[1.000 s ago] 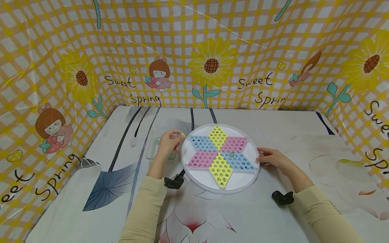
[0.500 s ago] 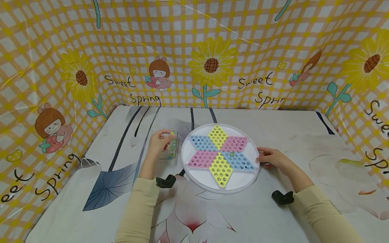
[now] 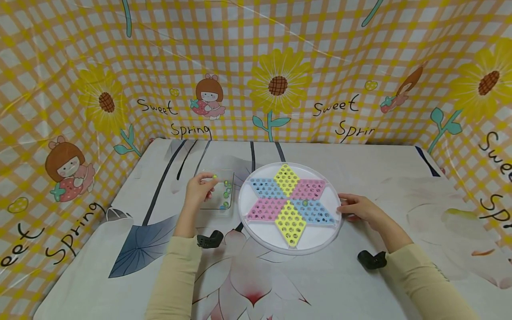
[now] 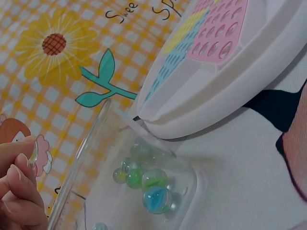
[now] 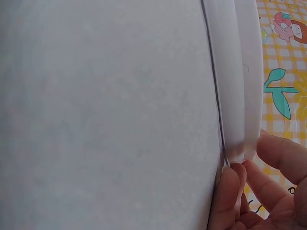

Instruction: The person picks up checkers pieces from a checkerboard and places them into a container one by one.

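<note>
My left hand point(image 3: 197, 192) is over the left part of a clear plastic box point(image 3: 233, 195), pinching a yellow-green glass marble point(image 3: 215, 177) between thumb and finger. The marble point(image 4: 33, 156) is mostly hidden by the fingertips in the left wrist view. Several green and blue marbles point(image 4: 156, 199) lie on the box floor. Right of the box sits a round white Chinese checkers board point(image 3: 256, 233) with a yellow, pink and blue star. One marble point(image 3: 305, 203) rests in its right blue section. My right hand point(image 3: 360, 209) holds the board's right rim point(image 5: 252, 81) between its fingers.
The board and box stand on a white cloth point(image 3: 320, 284) with printed flowers and dark stems. A yellow checked curtain point(image 3: 240, 44) with sunflowers rises behind and at both sides. Black wrist devices point(image 3: 210, 239) sit at both sleeve cuffs.
My left hand has moved left from beside the board's rim to over the box, keeping the marble in its pinch. More of the box's marbles now show. The right hand has stayed put.
</note>
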